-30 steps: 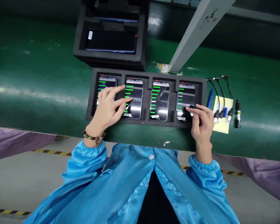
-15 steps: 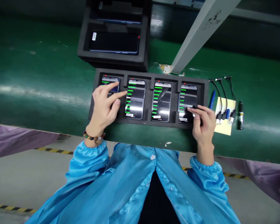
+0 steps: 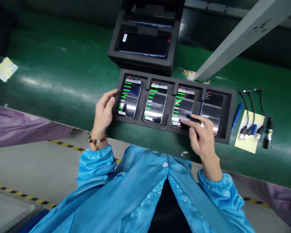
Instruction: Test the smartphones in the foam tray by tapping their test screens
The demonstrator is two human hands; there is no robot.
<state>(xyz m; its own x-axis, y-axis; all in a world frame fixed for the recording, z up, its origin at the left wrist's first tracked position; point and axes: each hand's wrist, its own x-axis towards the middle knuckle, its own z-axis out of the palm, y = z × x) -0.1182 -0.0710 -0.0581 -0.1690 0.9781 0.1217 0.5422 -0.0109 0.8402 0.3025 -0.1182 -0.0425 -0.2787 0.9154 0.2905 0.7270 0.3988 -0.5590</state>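
Note:
Several smartphones lie screen up in the slots of a black foam tray (image 3: 168, 131). The leftmost smartphone (image 3: 129, 98), the second smartphone (image 3: 156, 103) and the third smartphone (image 3: 183, 105) show green lines of text. On the rightmost smartphone (image 3: 211, 111) the screen is dark with faint small text. My right hand (image 3: 203, 136) is over the third smartphone, its index finger at the lower part of the screen and its fingers apart, holding nothing. Beside the tray's left edge is my left hand (image 3: 103, 111), open, with the index finger stretched toward that edge.
Behind the tray stands a stacked black foam box (image 3: 142, 58) with more smartphones. A grey metal post (image 3: 232, 42) rises at the back right. On the green bench lie a blue pen (image 3: 237, 116), short black cables (image 3: 249, 106), yellow paper (image 3: 248, 145) and a black marker (image 3: 269, 132).
My right hand has moved left from the rightmost smartphone to the third. The rightmost screen lost its green text. My left hand has withdrawn from over the leftmost smartphone; the view has shifted left.

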